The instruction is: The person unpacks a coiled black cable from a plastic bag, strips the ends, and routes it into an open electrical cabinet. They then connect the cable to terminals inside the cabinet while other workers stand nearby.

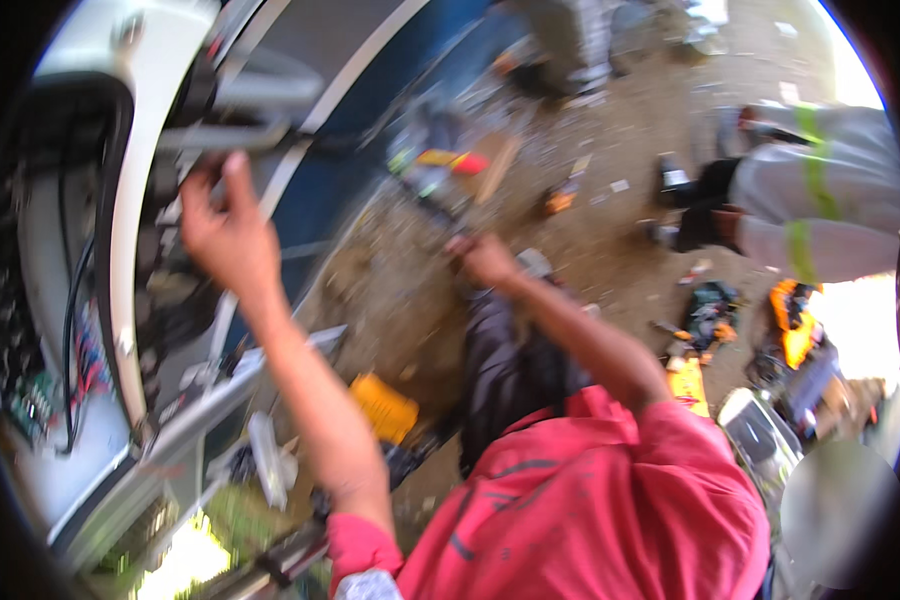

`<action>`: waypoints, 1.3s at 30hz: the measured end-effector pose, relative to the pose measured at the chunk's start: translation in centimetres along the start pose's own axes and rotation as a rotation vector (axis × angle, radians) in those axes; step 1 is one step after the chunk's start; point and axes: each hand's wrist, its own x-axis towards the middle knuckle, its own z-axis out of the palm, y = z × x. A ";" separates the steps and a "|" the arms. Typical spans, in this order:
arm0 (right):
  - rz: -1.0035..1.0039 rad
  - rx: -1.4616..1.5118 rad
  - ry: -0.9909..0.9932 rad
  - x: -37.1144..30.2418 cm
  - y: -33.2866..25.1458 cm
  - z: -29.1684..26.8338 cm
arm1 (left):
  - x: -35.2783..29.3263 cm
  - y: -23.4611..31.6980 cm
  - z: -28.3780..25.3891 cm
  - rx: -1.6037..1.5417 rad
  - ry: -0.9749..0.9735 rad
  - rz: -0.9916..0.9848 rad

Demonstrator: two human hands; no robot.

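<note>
My left hand (232,232) is raised beside the opening of a white-framed cabinet (125,230). Its thumb stands apart from the bent fingers, and nothing shows between them. Just beyond the fingertips runs a grey metal bar (220,138), blurred. My right hand (486,262) is low over the ground, closed round the near end of a dark, long tool (432,208) with bright green parts. Motion blur hides the tool's exact kind. Past its far end is a red and yellow object (454,161), also smeared.
Wires and circuit boards (80,365) fill the cabinet at left. A blue panel (315,190) stands behind it. Another person's legs in pale trousers with yellow-green bands (820,190) are at right. Orange and black tools (710,320) and an orange piece (383,408) lie on the dirt floor.
</note>
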 end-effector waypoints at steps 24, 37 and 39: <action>-0.110 -0.528 0.136 -11.2 4.2 -7.2 | -24.0 -17.8 2.8 -0.445 -0.419 -0.540; -0.190 -0.606 0.073 -11.7 3.6 -10.6 | -35.6 -11.7 8.2 -0.568 -0.814 -0.717; -0.218 -0.603 0.074 -11.8 3.8 -10.7 | -35.3 -10.5 9.0 -0.597 -0.830 -0.711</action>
